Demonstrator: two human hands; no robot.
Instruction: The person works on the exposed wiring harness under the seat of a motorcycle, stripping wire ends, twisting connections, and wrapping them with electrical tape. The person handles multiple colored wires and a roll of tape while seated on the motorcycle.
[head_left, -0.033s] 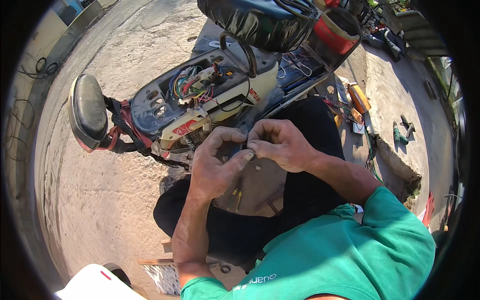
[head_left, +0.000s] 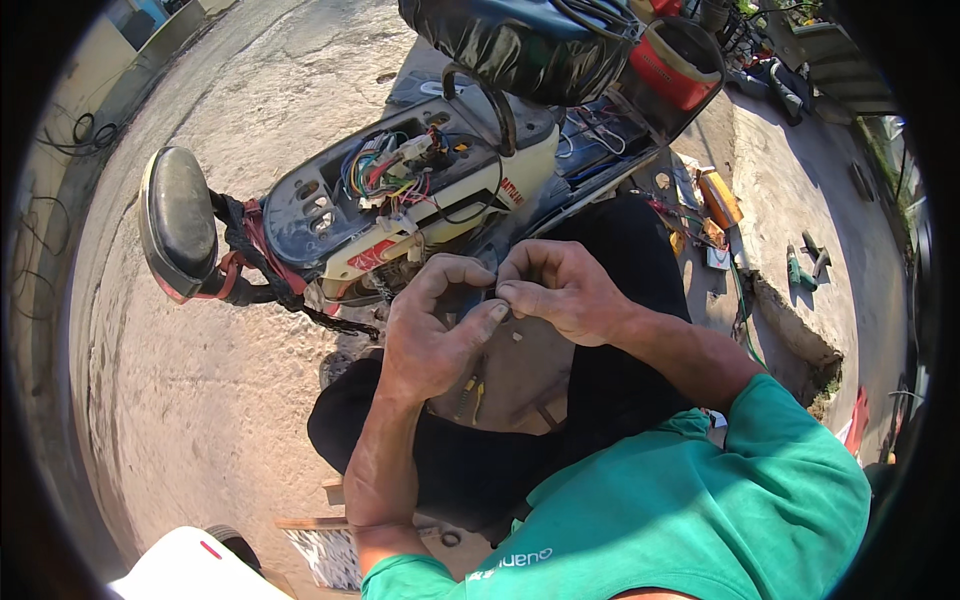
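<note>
My left hand and my right hand meet above my lap, thumb and fingertips of each closed in a pinch. Whatever small thing lies between the fingertips is too hidden to name; only a dark bit shows there. Just beyond my hands stands a partly stripped electric scooter. A tangle of coloured wires and connectors spills from the opening in its body. Its black padded seat is at the left, tied with dark and red straps. On the ground between my legs lie small tools with yellow parts.
A black plastic-wrapped bulk and a red-and-black container are at the far side. To the right are an orange box, loose wires and a green power tool beside a broken concrete edge. A white rounded object is near left.
</note>
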